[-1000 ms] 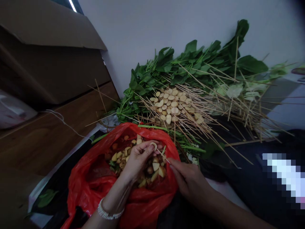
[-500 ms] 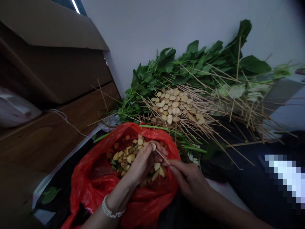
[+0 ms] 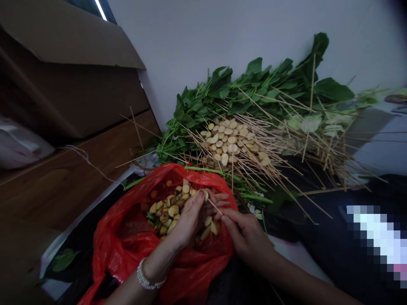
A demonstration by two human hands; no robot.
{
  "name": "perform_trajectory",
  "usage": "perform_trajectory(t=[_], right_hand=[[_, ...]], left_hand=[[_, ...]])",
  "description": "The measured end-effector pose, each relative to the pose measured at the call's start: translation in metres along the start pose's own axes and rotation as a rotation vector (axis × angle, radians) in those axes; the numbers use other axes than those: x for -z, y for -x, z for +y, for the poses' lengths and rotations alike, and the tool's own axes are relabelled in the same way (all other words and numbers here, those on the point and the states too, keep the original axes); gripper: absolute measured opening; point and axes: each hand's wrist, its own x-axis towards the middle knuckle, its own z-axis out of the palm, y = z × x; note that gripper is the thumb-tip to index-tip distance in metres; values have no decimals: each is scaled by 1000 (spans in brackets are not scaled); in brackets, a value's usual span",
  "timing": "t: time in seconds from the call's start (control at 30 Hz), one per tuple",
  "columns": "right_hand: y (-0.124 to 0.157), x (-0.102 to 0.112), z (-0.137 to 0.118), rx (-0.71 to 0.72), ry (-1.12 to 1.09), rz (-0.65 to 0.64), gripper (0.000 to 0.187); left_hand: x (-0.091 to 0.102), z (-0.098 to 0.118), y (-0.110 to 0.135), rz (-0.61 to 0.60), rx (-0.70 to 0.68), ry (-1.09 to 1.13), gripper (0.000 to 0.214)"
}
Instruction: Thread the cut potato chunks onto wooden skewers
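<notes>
Over a red plastic bag (image 3: pixel 111 237), my left hand (image 3: pixel 193 216) pinches a small pale slice (image 3: pixel 206 195), which looks like potato, between thumb and fingers. My right hand (image 3: pixel 248 233) grips a thin wooden skewer (image 3: pixel 215 206) near the bag's right rim. The skewer's far end meets the slice; how deep it goes in cannot be made out. Inside the bag lie many potato pieces (image 3: pixel 173 210), some cut, partly hidden by my left hand and wrist.
Beyond the bag, skewered slices (image 3: pixel 232 139) lie piled on many sticks. Leafy green skewers (image 3: pixel 254 80) lean by the wall, with pale cabbage-like leaves (image 3: pixel 311 123) at right. A cardboard box (image 3: pixel 73 93) stands on a wooden surface (image 3: pixel 95 163) at left.
My right hand has shifted slightly left, closer to my left hand and the slice. The fingers of my left hand have straightened a little. The whole view has drifted slightly.
</notes>
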Motion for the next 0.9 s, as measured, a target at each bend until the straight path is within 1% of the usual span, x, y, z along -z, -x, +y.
perform_trajectory(t=[0.2,0.33,0.4,0.5,0.6,0.67,0.77,0.9], right_hand=[[2,-1,2,-54,-48,1,27],[-4,0,1,-62,-232,-37,31],[-7,1,1,-48,-259,-27,31],[-11,5,2,-16,-165,-26,29],[-11,8,3,-27,-81,-86,29],[-8,8,2,-35,-13,-102,30],[-3,5,0,-39,95,-65,29],[0,-1,0,-39,93,-30,29]], left_hand=[[1,3,2,5,30,-9,30],[4,-1,3,-32,32,-71,31],[4,-4,3,-51,34,-125,31],[4,-5,1,-36,27,-128,31],[4,-2,-2,23,-20,-46,30],[4,0,-4,44,-50,9,30],[5,-1,-5,17,-47,37,31],[6,-6,-3,19,-42,29,32]])
